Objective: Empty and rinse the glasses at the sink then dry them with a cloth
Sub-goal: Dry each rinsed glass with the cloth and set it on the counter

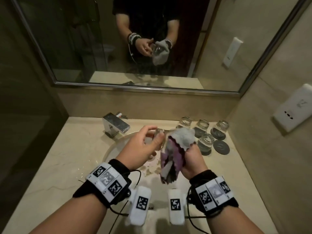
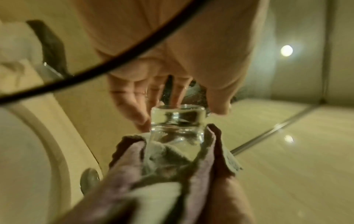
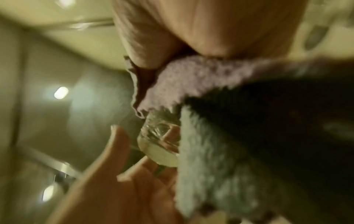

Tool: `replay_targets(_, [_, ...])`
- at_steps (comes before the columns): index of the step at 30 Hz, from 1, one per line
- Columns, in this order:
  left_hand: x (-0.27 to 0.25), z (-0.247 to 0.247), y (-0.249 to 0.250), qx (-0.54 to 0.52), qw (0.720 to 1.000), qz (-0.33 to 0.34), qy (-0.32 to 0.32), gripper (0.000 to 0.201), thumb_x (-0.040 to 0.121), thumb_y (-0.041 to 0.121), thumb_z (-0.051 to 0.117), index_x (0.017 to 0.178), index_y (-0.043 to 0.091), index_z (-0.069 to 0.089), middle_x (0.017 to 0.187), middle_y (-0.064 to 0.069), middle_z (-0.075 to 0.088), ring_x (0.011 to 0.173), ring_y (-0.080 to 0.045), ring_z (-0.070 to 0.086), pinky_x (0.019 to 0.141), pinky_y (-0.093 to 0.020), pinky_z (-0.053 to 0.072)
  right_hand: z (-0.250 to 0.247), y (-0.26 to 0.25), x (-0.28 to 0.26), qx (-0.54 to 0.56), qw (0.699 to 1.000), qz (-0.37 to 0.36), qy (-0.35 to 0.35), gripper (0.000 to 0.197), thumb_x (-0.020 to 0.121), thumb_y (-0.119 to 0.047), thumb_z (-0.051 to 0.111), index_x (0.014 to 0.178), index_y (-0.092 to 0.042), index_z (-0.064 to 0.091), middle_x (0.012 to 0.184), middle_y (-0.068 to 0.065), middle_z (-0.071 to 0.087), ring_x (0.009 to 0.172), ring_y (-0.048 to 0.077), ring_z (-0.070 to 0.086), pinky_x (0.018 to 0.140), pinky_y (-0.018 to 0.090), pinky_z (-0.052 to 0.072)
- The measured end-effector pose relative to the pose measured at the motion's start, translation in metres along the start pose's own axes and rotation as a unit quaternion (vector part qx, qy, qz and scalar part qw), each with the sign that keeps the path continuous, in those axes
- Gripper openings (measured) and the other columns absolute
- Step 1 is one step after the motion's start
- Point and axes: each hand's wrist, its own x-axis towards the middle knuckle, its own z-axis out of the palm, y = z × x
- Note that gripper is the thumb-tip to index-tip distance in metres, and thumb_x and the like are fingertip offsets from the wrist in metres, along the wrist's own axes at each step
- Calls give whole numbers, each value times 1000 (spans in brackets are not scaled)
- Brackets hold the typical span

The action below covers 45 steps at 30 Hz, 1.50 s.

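Chrome marks the far left of the scene, where the square faucet [image 1: 116,124] stands at the back of the sink [image 1: 108,152] set into a pale stone counter [image 1: 55,166]. Just right of it, above the basin, the left hand [image 1: 143,146] holds a small clear glass [image 2: 177,121] by its thick base end, the fingers [image 2: 132,109] and thumb curled lightly round it. From the right, the right hand [image 1: 190,162] grips a grey and purple cloth [image 1: 175,149], fingers closed round the bunched fabric, and a wad of it seems pushed into the mouth of the glass, as the left wrist view shows. This looks like the drying step for this one glass, rinsing apparently done. The next move probably calls for twisting the glass against the cloth so the inner wall is wiped all round, with a firm hold on wet, slippery glass. It is see-through, thick-walled and narrow-necked like a little jar; whether drops remain inside cannot be told. Further right, four similar glasses [image 1: 205,143] stand upright on the counter on dark round coasters, one spare coaster [image 1: 221,147] lying bare beside them.
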Motion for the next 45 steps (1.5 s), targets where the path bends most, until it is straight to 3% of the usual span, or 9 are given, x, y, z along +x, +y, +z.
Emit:
replay_targets(2, [3, 0, -2, -24, 999, -38, -2, 38, 89, 52, 56, 113, 22, 57, 103, 4, 63, 61, -12, 65, 56, -26, 53, -4, 6, 3, -47, 997, -43, 41, 11, 91, -4, 53, 100, -9, 59, 68, 10, 62, 55, 27, 56, 49, 35, 49])
replay_targets(7, [-3, -9, -8, 111, 986, 125, 6, 43, 88, 33, 69, 127, 32, 51, 108, 20, 54, 81, 10, 54, 70, -8, 44, 8, -4, 3, 5, 999, 35, -20, 24, 70, -27, 70, 84, -8, 66, 80, 12, 69, 71, 25, 66, 74, 40, 52])
replay_targets(12, [2, -16, -12, -42, 999, -21, 14, 48, 85, 57, 53, 117, 21, 56, 100, 2, 62, 55, -3, 60, 53, -20, 49, 3, 15, 16, -77, 995, -51, 48, 25, 74, -25, 69, 94, -10, 68, 85, 15, 67, 70, 25, 65, 65, 37, 52])
replay_targets(19, [-2, -33, -24, 70, 995, 71, 12, 44, 83, 54, 64, 123, 40, 53, 88, 16, 54, 73, -9, 54, 72, -30, 53, 28, 8, 8, 10, 998, 21, -59, 24, 74, -27, 57, 88, -7, 57, 74, 9, 71, 64, 21, 70, 54, 31, 56])
replay_targets(24, [2, -32, -16, -109, 994, -31, -10, 33, 91, 51, 53, 109, 23, 59, 84, -2, 65, 57, -15, 61, 52, -31, 48, 27, 20, 15, -66, 995, -70, 13, 10, 88, -11, 57, 95, -8, 62, 78, 7, 69, 70, 26, 63, 57, 38, 54])
replay_targets(29, [2, -33, -16, 92, 986, 136, -2, 48, 88, 36, 68, 132, 28, 51, 114, 13, 57, 90, 15, 52, 73, -2, 38, 29, 4, 24, 1, 997, 71, -28, 55, 60, -34, 82, 100, -4, 60, 95, 19, 61, 87, 30, 59, 80, 45, 51])
replay_targets(34, [7, -19, -10, -27, 998, 24, 48, 57, 74, 66, 58, 119, 31, 56, 103, 13, 63, 79, -11, 66, 67, -28, 57, 8, 3, 25, -76, 995, -55, -23, 28, 72, -26, 66, 94, -10, 62, 81, 8, 67, 71, 22, 64, 59, 35, 54])
replay_targets(40, [7, -1, 0, 193, 963, 186, 11, 55, 82, 49, 68, 130, 29, 53, 125, 14, 57, 113, 1, 51, 97, -17, 41, -14, -1, 21, 92, 988, 111, -58, 40, 83, -37, 65, 104, -2, 64, 106, 21, 65, 93, 33, 64, 89, 47, 50])
replay_targets(45, [10, 25, 12, 80, 995, 0, 54, 55, 78, 65, 58, 115, 25, 55, 106, 10, 63, 74, 5, 60, 61, -10, 42, -33, 3, 19, 60, 997, -3, -57, 71, 44, -39, 95, 102, -10, 69, 105, 19, 68, 95, 31, 66, 86, 51, 55])
